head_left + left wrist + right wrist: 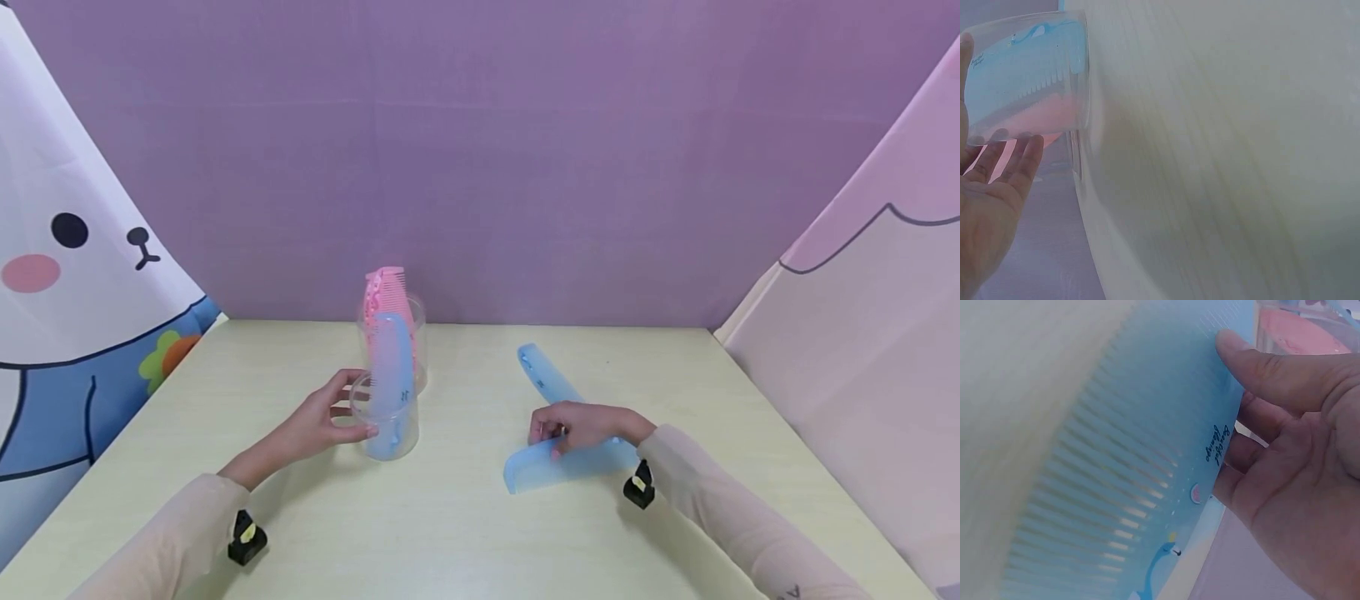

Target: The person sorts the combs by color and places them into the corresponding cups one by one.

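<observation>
From where I am standing, the left hand [322, 429] is holding the side of a clear cup [408, 437], its grip spreading round the wall with the thumb nearer me than the fingers. The cup is standing upright on the pale worktop [465, 533], and a blue comb [392, 358] is leaning up inside it, rising well above the rim. Just behind, a second clear cup [422, 333] is holding at least one pink comb [390, 292], its toothed top showing over the rim.

Over to the right, the right hand [581, 425] is pinching a large blue comb [573, 467], the thumb pressing its printed face while the fingers are bending behind it; I cannot tell whether that comb is touching the worktop. Another blue comb [551, 379] is lying aslant beyond the hand, which is partly hiding it. A purple backdrop [525, 167] is hanging behind everything.
</observation>
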Demonstrator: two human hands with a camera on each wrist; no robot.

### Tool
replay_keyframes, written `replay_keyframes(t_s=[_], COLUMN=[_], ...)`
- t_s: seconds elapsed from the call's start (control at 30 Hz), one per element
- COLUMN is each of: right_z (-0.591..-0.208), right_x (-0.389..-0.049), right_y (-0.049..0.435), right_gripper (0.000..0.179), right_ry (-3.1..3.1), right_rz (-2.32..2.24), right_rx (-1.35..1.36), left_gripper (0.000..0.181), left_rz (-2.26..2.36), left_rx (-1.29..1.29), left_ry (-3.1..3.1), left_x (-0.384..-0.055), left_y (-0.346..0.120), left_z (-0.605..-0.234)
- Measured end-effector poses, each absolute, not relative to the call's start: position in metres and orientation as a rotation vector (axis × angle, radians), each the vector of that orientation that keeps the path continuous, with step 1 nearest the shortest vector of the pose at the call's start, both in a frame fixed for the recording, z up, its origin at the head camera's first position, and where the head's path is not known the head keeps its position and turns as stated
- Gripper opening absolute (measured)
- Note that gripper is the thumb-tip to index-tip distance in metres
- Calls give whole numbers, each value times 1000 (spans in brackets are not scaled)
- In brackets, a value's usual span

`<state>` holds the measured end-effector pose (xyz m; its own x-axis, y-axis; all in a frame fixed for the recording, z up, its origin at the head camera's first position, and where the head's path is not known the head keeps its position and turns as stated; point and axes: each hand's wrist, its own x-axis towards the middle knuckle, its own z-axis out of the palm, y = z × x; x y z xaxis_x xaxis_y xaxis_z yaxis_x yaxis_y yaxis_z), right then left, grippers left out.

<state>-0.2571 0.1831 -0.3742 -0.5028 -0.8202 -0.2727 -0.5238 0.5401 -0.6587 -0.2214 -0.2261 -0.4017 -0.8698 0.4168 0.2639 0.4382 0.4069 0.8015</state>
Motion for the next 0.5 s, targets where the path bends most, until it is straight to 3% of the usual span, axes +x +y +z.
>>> replay_keyframes(t_s=[0.5], right_z=[-359], right_x=[-272], right_y=[182], right_gripper=[18], right_ry=[2220], right_rz=[-707], right_rx=[-1088], left_gripper=[69], left_rz=[-1499], left_rx=[-793], left_ry=[-2622], left_x=[-221], left_y=[-226], left_z=[-401])
